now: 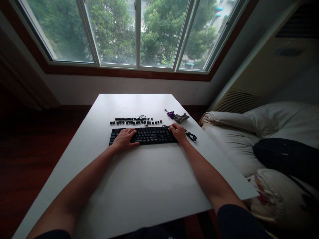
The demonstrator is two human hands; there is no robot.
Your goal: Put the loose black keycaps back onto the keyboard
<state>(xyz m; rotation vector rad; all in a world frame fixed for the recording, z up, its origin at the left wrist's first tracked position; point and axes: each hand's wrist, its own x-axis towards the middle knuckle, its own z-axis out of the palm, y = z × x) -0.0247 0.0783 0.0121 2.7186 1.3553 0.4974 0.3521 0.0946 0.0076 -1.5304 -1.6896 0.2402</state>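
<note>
A black keyboard (149, 135) lies across the white table (139, 186). My left hand (124, 139) rests flat on the keyboard's left part, fingers spread over the keys. My right hand (177, 132) sits at the keyboard's right end with its fingers curled together; whether they pinch anything is too small to see. Just beyond the keyboard, several loose black keycaps (136, 121) lie in two rows, with a thin wire keycap puller (142, 117) among them.
A black cable with a plug (191, 136) trails off the keyboard's right end. A purple and grey cloth (178, 116) lies at the back right of the table. A white cushion with a dark garment (281, 156) sits to the right. Windows are behind.
</note>
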